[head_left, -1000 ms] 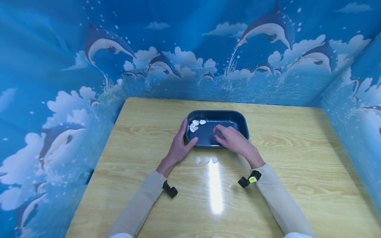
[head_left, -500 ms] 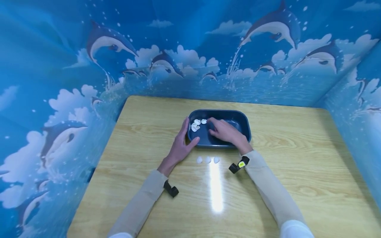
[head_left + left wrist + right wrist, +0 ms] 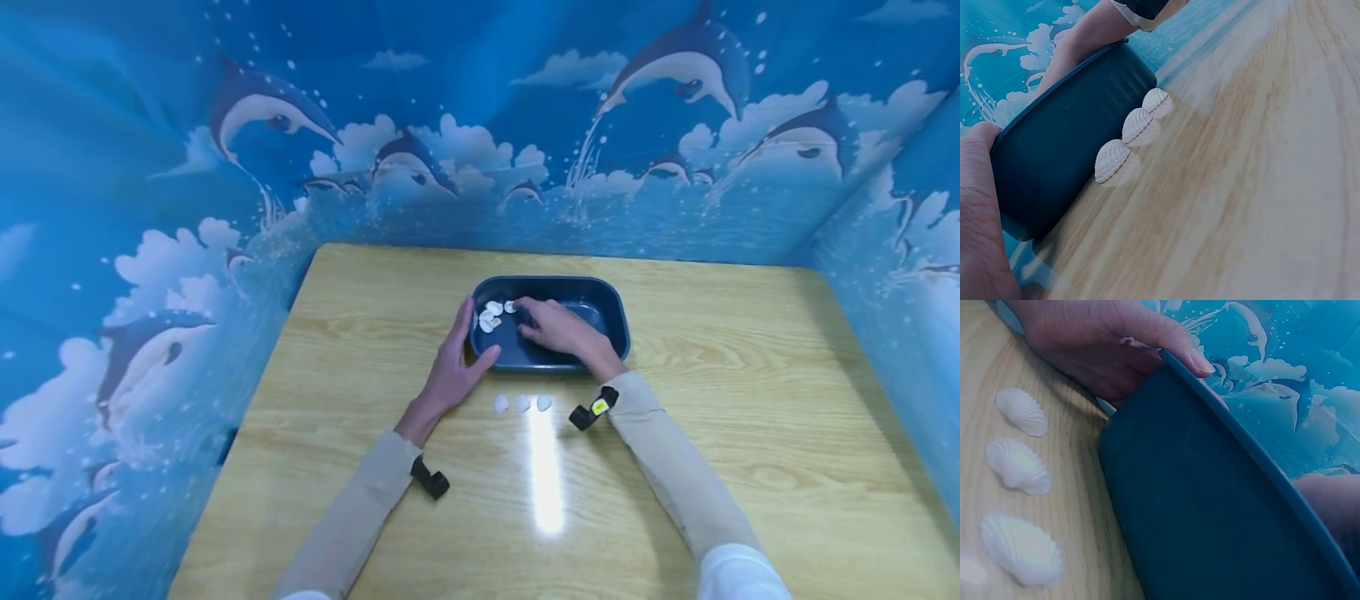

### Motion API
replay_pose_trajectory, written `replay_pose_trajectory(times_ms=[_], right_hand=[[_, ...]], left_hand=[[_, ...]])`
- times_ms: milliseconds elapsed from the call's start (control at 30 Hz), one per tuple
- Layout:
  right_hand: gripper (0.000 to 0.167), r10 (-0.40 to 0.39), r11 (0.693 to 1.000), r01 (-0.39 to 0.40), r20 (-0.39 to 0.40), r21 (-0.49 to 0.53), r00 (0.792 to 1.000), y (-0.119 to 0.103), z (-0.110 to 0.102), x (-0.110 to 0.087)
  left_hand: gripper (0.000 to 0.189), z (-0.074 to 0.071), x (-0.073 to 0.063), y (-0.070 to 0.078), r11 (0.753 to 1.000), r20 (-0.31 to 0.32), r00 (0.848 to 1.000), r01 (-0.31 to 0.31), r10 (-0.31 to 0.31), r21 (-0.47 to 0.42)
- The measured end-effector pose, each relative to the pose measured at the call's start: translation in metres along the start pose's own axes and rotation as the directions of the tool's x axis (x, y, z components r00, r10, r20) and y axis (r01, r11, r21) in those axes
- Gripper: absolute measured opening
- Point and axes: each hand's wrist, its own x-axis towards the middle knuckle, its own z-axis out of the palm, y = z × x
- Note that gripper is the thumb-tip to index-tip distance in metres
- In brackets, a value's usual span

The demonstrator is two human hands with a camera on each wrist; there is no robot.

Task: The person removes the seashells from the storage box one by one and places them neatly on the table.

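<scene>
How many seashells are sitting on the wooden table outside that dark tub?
3, in a row on the near side of the tub: left shell, middle shell, right shell. The arms could hide more.

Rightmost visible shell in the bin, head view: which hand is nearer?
Right. The right hand is inside the bin, fingertips close beside the shell; contact unclear. The left hand is at the bin's left end, with other shells lying between.
</scene>
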Motion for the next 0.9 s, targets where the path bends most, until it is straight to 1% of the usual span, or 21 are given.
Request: replay_pose_trajectory(times_ms=[133, 233, 333, 433, 667, 800, 900], right_hand=[[0.050, -0.013, 1.000, 0.013, -0.011, 0.004, 1.000, 0.0003, -0.0013, 0.0014], [0.049, -0.011, 1.000, 0.011, 0.010, -0.013, 1.000, -0.0003, -0.0019, 0.0039], [0.046, 0.011, 0.999, -0.010, 0.041, -0.037, 0.999, -0.0002, -0.0012, 0.0054], [0.044, 0.016, 0.999, -0.014, 0.050, -0.041, 0.999, -0.0003, 0.0000, 0.0053], [0.022, -0.003, 0.999, 0.004, 0.028, -0.052, 1.000, -0.0044, 0.0013, 0.0048], [0.023, -0.007, 0.999, 0.008, 0.024, -0.047, 1.000, -0.0056, 0.0021, 0.0042], [0.024, 0.011, 0.999, -0.009, 0.027, -0.041, 1.000, -0.0065, 0.0017, 0.0021]], left_hand=[[0.091, -0.0001, 0.0003, -0.0008, 1.000, -0.002, 1.000, -0.004, 0.004, 0.005], [0.090, -0.0001, 0.0000, -0.0004, 1.000, -0.002, 1.000, -0.004, 0.004, 0.007], [0.090, 0.0002, -0.0003, 0.0003, 1.000, -0.001, 1.000, -0.004, 0.004, 0.006], [0.090, 0.0004, -0.0003, 0.0002, 1.000, -0.001, 1.000, -0.004, 0.004, 0.004], [0.090, 0.0001, -0.0005, 0.0001, 1.000, 0.001, 1.000, 0.005, -0.005, 0.001], [0.091, 0.0000, 0.0002, 0.0001, 1.000, 0.001, 1.000, 0.008, -0.008, -0.005], [0.091, 0.0001, 0.0003, -0.0005, 1.000, -0.001, 1.000, 0.012, -0.012, -0.001]])
